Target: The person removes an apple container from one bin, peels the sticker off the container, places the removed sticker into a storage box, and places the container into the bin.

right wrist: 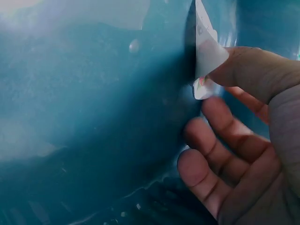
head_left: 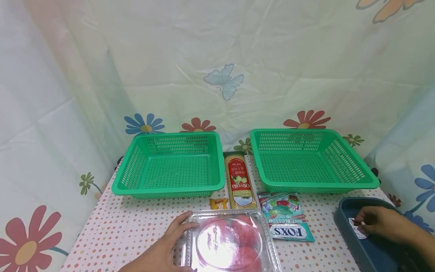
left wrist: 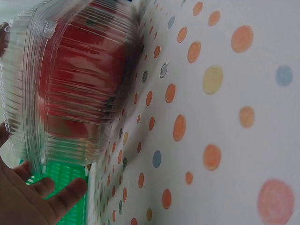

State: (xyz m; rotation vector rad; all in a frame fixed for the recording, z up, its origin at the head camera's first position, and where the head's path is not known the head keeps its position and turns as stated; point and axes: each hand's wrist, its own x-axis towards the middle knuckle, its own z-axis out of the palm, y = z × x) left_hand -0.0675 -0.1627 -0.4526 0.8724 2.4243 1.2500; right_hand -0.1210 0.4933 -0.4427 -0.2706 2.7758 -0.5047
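A clear plastic clamshell box (head_left: 268, 247) with rounded red contents lies at the front of the table, glare covering part of its lid. My left hand (head_left: 166, 241) is spread along its left edge, fingertips and thumb touching the lid's rim. In the left wrist view, some fingers of that hand stretch out past the clear box (left wrist: 84, 79) without touching it. Inside a dark blue basin (head_left: 353, 206) at right, my right hand (head_left: 384, 223) pinches a small white label (right wrist: 208, 56) between thumb and index finger. The label's top edge bends away from the blue wall (right wrist: 93, 93).
Two green baskets, left (head_left: 170, 191) and right (head_left: 316, 185), stand at the back. Between them lies an Olivoilà pasta packet (head_left: 240, 181), with a small yellow wrapper (head_left: 219, 204) in front and a Fox's candy bag (head_left: 287, 219) at right. A patterned curtain (head_left: 224, 45) hangs behind.
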